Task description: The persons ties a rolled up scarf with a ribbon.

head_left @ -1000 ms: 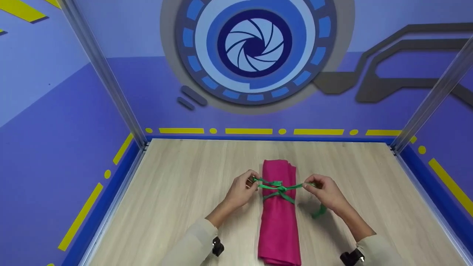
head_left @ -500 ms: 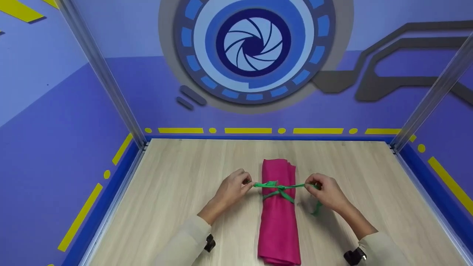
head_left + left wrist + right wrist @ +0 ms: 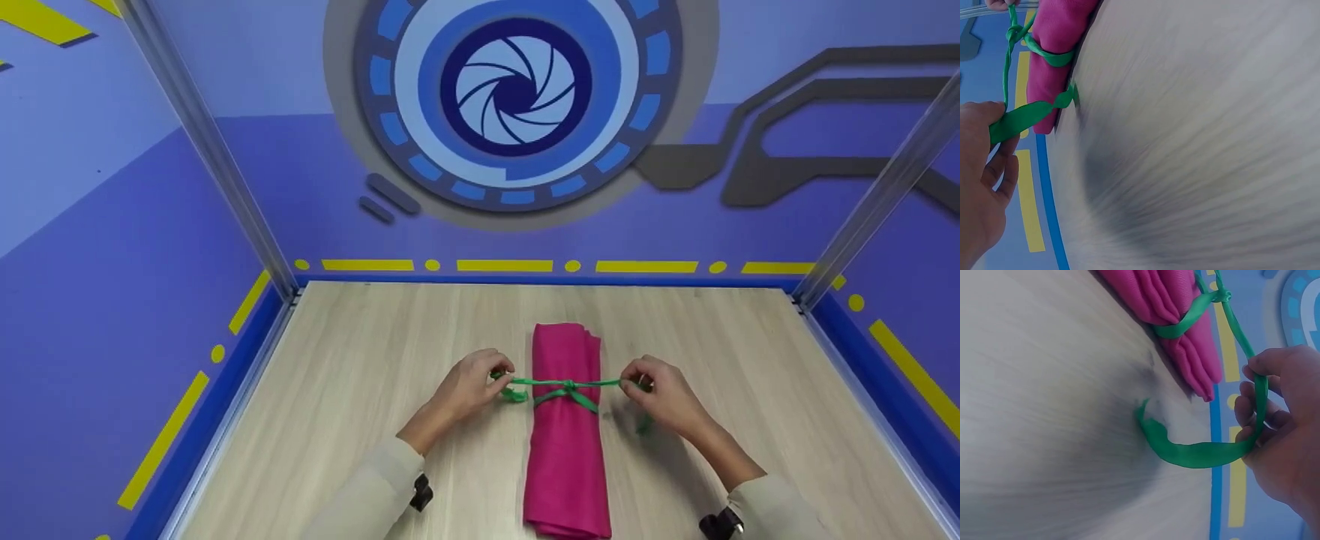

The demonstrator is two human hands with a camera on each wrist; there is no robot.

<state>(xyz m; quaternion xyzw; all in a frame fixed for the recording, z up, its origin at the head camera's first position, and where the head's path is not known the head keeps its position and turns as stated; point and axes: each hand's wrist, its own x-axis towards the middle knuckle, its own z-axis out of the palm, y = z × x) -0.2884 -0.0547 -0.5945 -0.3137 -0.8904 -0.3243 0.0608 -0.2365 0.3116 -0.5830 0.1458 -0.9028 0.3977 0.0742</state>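
A rolled magenta cloth (image 3: 566, 465) lies lengthwise on the table, with a green ribbon (image 3: 592, 383) tied round its upper half. The ribbon's knot (image 3: 1014, 34) sits on top of the roll. To the left, my left hand (image 3: 469, 386) pinches one ribbon end between thumb and fingers, its loose tail (image 3: 1022, 121) dangling toward the cloth. My right hand (image 3: 661, 388) pinches the other end on the right side; that tail (image 3: 1202, 454) curves down close over the table. Both ends stretch out nearly level and taut from the knot.
The pale wood-grain table (image 3: 375, 337) is bordered by blue-purple panels (image 3: 285, 187) at the back and sides. Metal posts (image 3: 214, 150) stand at the rear corners. Dark wrist devices (image 3: 421, 493) are strapped at both sleeves.
My left hand has drawn leftward, pulling the ribbon straight; the loop near the knot has gone and a tail now hangs below that hand. My right hand has shifted only slightly.
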